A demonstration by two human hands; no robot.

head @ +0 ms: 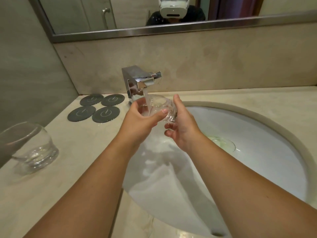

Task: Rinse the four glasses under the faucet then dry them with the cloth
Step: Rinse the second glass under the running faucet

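Glass (155, 107): we hold it under the running faucet (135, 83).
Left hand (142, 122): curled round it.
Right hand (182, 129): apparently cupping its base.

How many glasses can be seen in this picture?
2. One glass is held by the left hand and right hand under the running faucet; the other glass stands on the counter, far left. More may be out of view.

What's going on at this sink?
A person is rinsing a glass under the running faucet, over the sink. The left hand grips its rim end, the right hand its base. A second glass sits on the counter to the left, near four coasters. No cloth is in view.
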